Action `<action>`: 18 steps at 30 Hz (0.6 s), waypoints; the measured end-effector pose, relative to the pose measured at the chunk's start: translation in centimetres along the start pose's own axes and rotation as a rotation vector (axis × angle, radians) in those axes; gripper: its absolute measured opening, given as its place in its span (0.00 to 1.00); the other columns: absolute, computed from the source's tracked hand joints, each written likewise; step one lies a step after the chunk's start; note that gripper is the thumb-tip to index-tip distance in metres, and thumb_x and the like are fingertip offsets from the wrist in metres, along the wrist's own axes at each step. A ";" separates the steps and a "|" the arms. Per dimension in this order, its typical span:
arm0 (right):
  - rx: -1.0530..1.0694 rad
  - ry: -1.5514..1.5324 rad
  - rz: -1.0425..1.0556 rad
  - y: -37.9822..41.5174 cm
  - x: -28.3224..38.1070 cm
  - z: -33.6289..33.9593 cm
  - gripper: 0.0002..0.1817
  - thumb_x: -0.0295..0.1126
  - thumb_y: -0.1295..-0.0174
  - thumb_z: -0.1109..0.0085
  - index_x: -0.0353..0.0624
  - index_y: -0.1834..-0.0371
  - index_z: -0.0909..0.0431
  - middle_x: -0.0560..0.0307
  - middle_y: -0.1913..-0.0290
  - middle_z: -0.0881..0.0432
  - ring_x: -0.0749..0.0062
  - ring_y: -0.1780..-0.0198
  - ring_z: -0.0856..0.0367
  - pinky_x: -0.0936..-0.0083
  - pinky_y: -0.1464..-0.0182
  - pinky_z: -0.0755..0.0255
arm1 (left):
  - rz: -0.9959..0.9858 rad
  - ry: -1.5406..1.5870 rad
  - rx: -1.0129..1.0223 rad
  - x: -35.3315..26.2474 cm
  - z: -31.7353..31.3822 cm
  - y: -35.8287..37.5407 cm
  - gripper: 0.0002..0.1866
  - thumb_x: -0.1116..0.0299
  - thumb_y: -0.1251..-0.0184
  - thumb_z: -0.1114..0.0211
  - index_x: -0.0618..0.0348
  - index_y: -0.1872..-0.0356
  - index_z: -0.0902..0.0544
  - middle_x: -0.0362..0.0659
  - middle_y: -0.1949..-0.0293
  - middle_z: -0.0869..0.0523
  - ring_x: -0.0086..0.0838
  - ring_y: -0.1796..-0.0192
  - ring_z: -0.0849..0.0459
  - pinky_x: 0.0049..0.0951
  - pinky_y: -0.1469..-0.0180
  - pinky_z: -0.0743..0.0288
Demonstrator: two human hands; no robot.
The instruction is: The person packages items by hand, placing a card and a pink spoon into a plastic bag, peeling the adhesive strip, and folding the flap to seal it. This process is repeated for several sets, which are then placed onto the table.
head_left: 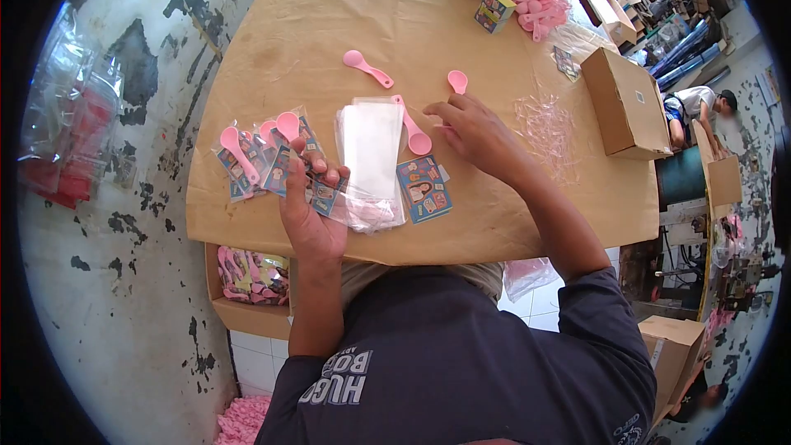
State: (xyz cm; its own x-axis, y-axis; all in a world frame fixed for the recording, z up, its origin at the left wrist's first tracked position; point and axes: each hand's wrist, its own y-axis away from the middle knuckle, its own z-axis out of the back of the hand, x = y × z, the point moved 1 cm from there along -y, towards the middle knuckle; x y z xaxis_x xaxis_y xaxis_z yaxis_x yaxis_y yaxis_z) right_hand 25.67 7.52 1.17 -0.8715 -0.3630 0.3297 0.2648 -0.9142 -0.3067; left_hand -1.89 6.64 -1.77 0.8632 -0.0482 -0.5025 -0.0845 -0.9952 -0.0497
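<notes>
My left hand (315,206) is closed round a small printed card (280,171) at the left of the table. Next to it lie packed pink spoons (239,154) with blue cards in clear bags. A stack of clear plastic bags (371,156) is between my hands. Against its right side rests a pink spoon (418,142), and below that a blue printed card (424,189). My right hand (474,132) reaches over the table, fingertips at the handle end of another pink spoon (458,81); its grip is unclear. One more pink spoon (367,67) lies above the bags.
A brown carton (624,105) stands at the right, near thin clear strips (548,133). Farther back are a small yellow box (493,11) and a pile of pink spoons (540,8). An open box (251,313) sits below the left table edge. Another person (696,107) works at far right.
</notes>
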 end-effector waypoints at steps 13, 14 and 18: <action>-0.397 -0.990 -0.561 8.3 3.3 5.0 0.07 0.25 0.29 0.33 0.36 0.53 0.20 0.65 0.63 0.17 0.84 0.61 0.20 0.84 0.56 0.26 | -0.194 0.099 0.028 0.9 -1.7 -1.8 0.20 0.57 0.16 0.40 0.59 0.36 0.25 0.41 0.58 0.22 0.26 0.55 0.23 0.34 0.34 0.24; -0.384 -1.005 -0.557 9.0 3.6 4.2 0.07 0.25 0.29 0.33 0.36 0.53 0.20 0.65 0.63 0.17 0.84 0.61 0.20 0.84 0.56 0.26 | -0.216 0.090 0.039 1.1 -2.3 -1.9 0.20 0.56 0.16 0.40 0.59 0.36 0.25 0.41 0.57 0.21 0.26 0.54 0.23 0.34 0.34 0.24; -0.373 -1.222 -0.649 10.6 4.9 1.5 0.07 0.24 0.30 0.31 0.38 0.55 0.21 0.63 0.63 0.16 0.83 0.61 0.18 0.83 0.56 0.24 | -0.236 0.065 0.080 2.1 -3.6 -2.2 0.20 0.55 0.15 0.42 0.58 0.35 0.26 0.42 0.56 0.20 0.28 0.53 0.20 0.38 0.31 0.24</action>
State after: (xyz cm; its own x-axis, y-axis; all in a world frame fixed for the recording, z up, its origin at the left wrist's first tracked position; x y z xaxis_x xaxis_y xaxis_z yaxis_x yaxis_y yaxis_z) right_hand 24.83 -4.19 0.83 0.1520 -0.0057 0.9884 -0.3241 -0.9450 0.0444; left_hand 1.90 8.42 0.37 0.8936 0.1770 -0.4124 0.0866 -0.9697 -0.2287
